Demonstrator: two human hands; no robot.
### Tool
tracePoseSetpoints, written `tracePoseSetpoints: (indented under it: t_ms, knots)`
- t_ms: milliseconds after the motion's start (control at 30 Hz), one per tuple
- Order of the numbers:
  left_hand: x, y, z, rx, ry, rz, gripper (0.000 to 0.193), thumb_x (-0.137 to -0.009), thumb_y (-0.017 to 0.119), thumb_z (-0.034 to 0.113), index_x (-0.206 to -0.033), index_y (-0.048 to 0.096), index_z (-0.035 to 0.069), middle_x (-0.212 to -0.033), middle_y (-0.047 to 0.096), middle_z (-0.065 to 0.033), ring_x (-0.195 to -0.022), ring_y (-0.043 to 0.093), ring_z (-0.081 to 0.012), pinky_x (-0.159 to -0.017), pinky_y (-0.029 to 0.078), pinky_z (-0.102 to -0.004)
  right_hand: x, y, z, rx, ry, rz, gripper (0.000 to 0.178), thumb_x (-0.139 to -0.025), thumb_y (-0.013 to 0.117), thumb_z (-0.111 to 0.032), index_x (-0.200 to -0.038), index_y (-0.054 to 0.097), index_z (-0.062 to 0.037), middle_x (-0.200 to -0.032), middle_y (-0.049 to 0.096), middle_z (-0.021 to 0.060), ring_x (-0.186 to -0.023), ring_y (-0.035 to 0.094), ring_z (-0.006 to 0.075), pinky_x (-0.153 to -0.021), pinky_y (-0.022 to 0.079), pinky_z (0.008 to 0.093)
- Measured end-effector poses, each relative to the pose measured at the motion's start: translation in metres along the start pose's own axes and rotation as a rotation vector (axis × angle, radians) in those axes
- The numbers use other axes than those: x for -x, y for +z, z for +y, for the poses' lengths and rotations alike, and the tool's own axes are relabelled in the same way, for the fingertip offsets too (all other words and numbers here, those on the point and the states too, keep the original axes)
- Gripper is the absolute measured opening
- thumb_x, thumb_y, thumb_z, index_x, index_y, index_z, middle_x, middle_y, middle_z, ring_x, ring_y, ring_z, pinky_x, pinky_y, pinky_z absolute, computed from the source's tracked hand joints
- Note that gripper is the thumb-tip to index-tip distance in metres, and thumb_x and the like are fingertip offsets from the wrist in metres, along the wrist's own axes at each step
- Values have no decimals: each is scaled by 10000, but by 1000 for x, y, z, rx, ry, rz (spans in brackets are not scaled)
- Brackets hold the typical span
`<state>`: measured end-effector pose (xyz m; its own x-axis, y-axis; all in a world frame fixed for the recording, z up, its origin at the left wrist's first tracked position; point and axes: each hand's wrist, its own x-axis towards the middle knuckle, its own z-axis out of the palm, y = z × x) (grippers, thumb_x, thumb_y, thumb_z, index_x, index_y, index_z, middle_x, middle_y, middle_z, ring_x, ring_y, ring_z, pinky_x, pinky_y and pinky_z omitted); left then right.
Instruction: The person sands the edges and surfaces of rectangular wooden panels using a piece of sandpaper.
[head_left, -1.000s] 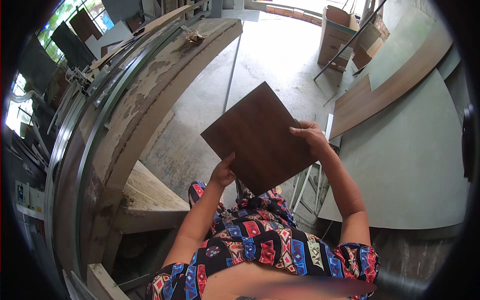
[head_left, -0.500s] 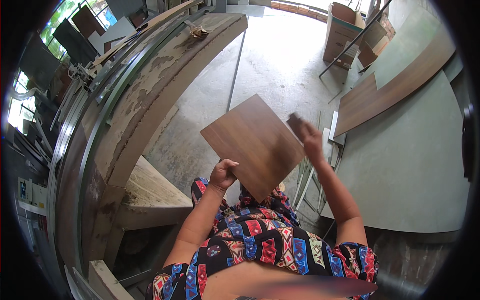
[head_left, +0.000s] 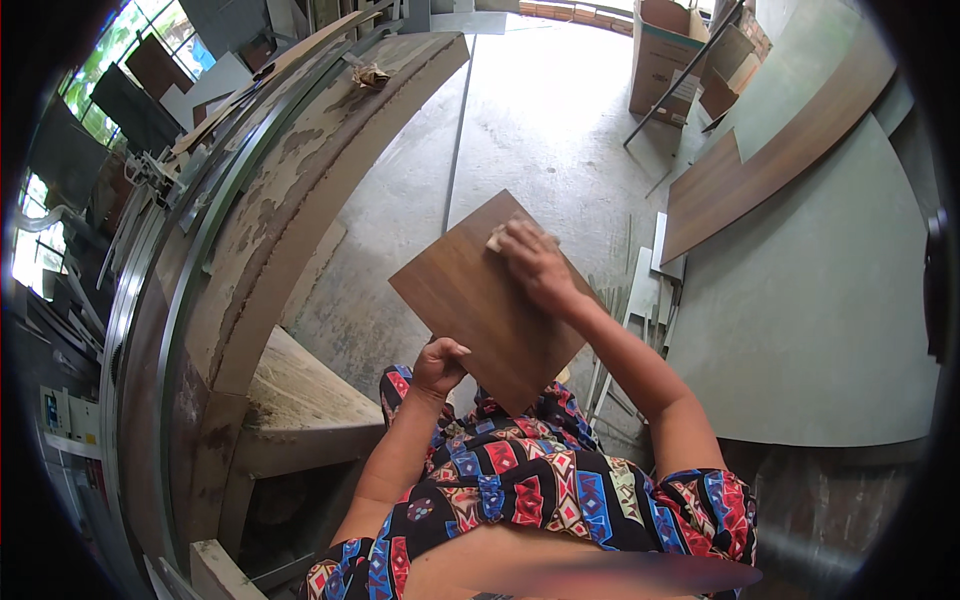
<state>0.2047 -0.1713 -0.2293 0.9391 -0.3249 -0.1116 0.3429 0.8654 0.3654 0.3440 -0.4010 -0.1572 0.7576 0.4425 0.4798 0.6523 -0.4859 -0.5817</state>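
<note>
A square board with brown wood grain (head_left: 470, 300) is held up in front of me, turned so that one corner points away. My left hand (head_left: 438, 367) grips its lower left edge, thumb on the upper face and fingers underneath. On the far right part of the face lies my right hand (head_left: 538, 268), slightly blurred, closed over a small pad-like piece (head_left: 495, 239). Only a pale edge of that piece shows beyond the fingers, so its kind cannot be made out.
A long machine table with worn paint (head_left: 300, 190) and a metal rail curves along the left. At right lean large grey-green sheets (head_left: 800, 320) and a notched wood-grain panel (head_left: 770, 180). A cardboard box (head_left: 660, 65) stands far right; thin strips (head_left: 650, 300) lie near my right arm.
My right hand has moved left from beyond the board's right edge onto its face, carrying the small pad. The board has shifted slightly left; my left hand keeps its grip.
</note>
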Motion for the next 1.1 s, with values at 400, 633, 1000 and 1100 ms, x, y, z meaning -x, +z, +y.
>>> tracePoseSetpoints:
  t_ms: [400, 633, 1000, 1100]
  knots:
    - [-7, 34, -12, 38, -3, -103, 402, -781, 567, 47, -1177, 562, -15, -1144, 610, -165, -1064, 600, -290, -978, 460, -443, 14, 42, -83, -151, -262, -68, 394, -847, 586, -240, -1237, 568, -197, -1355, 478, 77, -1284, 409, 289, -1058, 279, 479]
    - [-2, 26, -8, -58, -68, 68, 225, -754, 534, -29, -937, 666, -21, -964, 669, -171, -950, 648, -251, -905, 512, -390, -25, 27, -61, 97, -326, -85, 495, -859, 574, -355, -1308, 506, -157, -1409, 429, 60, -1295, 346, 296, -1069, 234, 458]
    - [-3, 32, 5, 48, 18, 212, 273, -832, 558, 48, -1090, 615, -19, -1132, 631, -149, -1057, 606, -272, -971, 463, -425, 21, 24, -32, 163, -38, -62, 460, -869, 546, -265, -1294, 502, -94, -1397, 435, 120, -1252, 388, 342, -1044, 294, 472]
    - [-11, 34, 12, 160, 103, 274, 430, -865, 566, 112, -1263, 480, -26, -1225, 574, -171, -1156, 544, -307, -1022, 414, -458, 65, 30, -75, 109, -174, -121, 465, -852, 562, -252, -1289, 507, -103, -1371, 446, 110, -1252, 381, 315, -1039, 298, 465]
